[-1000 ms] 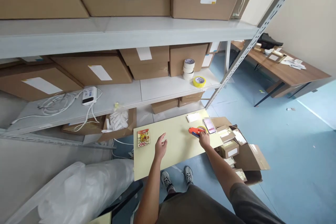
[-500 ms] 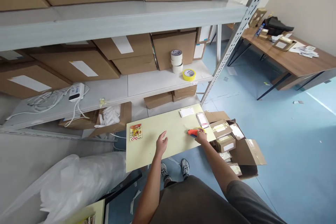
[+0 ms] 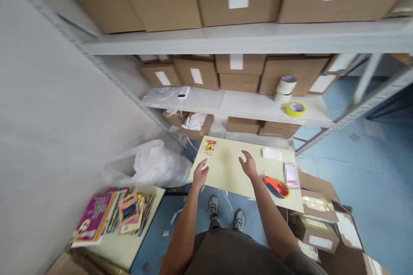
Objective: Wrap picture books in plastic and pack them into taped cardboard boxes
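Over the pale yellow table (image 3: 232, 176), both my hands are raised with nothing in them. My left hand (image 3: 200, 175) is open near the table's left front edge. A small colourful printed packet (image 3: 209, 147) lies just beyond it. My right hand (image 3: 248, 165) is open above the middle of the table, its fingers apart. To its right, a red and blue tape dispenser (image 3: 276, 187) rests on the tabletop. White slips of paper (image 3: 271, 154) sit near the back edge, and a label with blurred print (image 3: 291, 175) lies at the right end.
A shelf (image 3: 241, 102) behind the table holds cartons, white tape rolls (image 3: 285, 88), yellow tape (image 3: 295, 109) and a power strip (image 3: 183, 92). An open carton of small boxes (image 3: 319, 240) stands at right. Books (image 3: 97, 215) and a plastic bag (image 3: 161, 163) are at left.
My right hand has let go of the tape dispenser and moved left, away from it. The view has turned left, bringing the books into sight.
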Demonstrator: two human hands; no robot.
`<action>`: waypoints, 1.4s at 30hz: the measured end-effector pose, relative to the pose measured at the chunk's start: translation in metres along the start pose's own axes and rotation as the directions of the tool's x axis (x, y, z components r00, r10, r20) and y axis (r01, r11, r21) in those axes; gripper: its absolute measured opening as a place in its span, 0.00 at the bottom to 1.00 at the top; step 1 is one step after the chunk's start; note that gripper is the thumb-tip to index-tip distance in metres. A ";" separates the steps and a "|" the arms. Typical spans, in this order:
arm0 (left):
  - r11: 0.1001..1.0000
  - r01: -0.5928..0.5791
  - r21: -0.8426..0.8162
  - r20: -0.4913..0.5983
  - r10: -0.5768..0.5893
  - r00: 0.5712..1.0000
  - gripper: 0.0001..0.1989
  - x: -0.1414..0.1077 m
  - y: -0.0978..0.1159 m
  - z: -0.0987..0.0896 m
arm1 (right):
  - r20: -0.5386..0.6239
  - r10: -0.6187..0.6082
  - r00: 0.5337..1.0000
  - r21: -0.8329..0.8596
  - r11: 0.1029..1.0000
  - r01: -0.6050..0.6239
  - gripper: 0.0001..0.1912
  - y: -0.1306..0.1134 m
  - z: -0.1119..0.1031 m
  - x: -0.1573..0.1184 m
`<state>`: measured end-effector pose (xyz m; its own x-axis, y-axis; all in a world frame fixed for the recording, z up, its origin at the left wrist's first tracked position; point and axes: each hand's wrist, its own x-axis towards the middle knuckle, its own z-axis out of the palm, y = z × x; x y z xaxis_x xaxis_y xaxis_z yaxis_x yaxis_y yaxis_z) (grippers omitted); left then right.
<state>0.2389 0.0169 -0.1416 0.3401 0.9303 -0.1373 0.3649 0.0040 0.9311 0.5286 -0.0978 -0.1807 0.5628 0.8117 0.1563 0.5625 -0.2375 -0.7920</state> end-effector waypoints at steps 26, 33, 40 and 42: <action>0.969 0.043 -0.242 -0.444 -0.150 0.883 0.28 0.025 -0.129 -0.265 | 0.484 -0.394 0.781 0.164 0.918 0.361 0.27 -0.270 0.316 0.025; 0.975 0.166 -0.146 -0.497 -0.217 0.840 0.20 0.096 -0.177 -0.337 | 0.593 -0.364 0.718 0.129 0.923 0.362 0.27 -0.318 0.430 0.022; 0.981 0.193 -0.031 -0.431 -0.187 0.883 0.14 0.124 -0.204 -0.367 | 0.618 -0.341 0.708 0.094 0.927 0.364 0.27 -0.325 0.484 0.018; 0.978 0.207 -0.042 -0.475 -0.201 0.856 0.14 0.117 -0.209 -0.378 | 0.620 -0.334 0.710 0.087 0.928 0.361 0.27 -0.327 0.490 0.019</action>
<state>-0.1251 0.2632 -0.2242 -0.1941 0.9703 -0.1444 0.3906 0.2115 0.8960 0.0583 0.2567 -0.2085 -0.1637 0.9865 0.0098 0.6731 0.1190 -0.7299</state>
